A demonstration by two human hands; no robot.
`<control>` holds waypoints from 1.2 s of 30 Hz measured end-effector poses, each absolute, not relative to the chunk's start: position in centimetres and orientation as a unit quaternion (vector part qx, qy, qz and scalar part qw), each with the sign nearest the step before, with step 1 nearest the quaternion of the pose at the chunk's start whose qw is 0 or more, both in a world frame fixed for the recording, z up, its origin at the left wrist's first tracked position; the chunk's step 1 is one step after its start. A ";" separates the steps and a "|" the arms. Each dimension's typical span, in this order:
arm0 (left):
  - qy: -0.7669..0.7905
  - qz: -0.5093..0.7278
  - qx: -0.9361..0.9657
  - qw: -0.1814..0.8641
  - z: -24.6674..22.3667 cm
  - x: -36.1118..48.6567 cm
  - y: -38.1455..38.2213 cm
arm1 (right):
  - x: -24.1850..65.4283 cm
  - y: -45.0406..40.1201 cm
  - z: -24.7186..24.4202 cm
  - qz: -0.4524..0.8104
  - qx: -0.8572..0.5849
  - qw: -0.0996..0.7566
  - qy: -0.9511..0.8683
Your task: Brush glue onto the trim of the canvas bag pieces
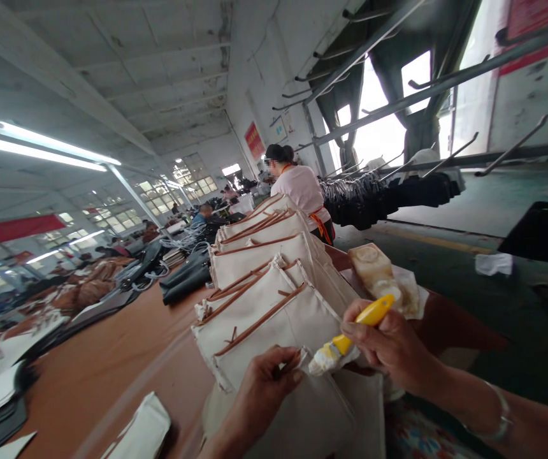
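My right hand is closed round the yellow handle of a brush. White paste coats its bristles, which are at the edge of a cream fabric piece in front of me. My left hand pinches that piece's edge between thumb and fingers, just left of the bristles. Beyond my hands, several cream pieces with brown trim lie overlapped in a row. A stained container with pale paste stands right of the row, on a white sheet.
The brown table stretches to the left, with a cream piece near its front edge. Dark and brown goods lie farther back. A person in a pink top is beyond the row. Metal racks with hooks stand at right.
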State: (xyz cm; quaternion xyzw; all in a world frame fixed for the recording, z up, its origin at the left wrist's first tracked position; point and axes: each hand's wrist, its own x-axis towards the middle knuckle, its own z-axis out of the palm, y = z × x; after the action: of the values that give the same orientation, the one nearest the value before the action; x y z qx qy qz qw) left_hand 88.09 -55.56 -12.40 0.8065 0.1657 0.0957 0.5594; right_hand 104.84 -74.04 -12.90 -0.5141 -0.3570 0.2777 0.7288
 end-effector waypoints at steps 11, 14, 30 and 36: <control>0.166 0.092 0.831 0.523 -10.5 86.1 -57.9 | 104.7 -74.5 -10.9 0.241 -0.500 0.755 -0.350; 0.163 0.107 0.846 0.496 -10.4 85.9 -58.4 | 104.0 -74.6 -11.3 0.279 -0.491 0.732 -0.380; 0.044 0.293 0.949 0.111 -13.3 82.7 -61.5 | 103.3 -74.7 -10.4 0.387 -0.443 0.732 -0.344; 0.086 0.294 0.944 0.123 -13.5 81.9 -61.8 | 104.0 -76.3 -9.3 0.482 -0.407 0.681 -0.374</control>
State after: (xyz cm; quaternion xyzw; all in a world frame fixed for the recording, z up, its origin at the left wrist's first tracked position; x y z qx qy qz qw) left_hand 81.89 -61.77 -13.55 0.9440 0.0860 0.2936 0.1232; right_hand 103.96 -76.33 -9.29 -0.4068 -0.3735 0.4815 0.6806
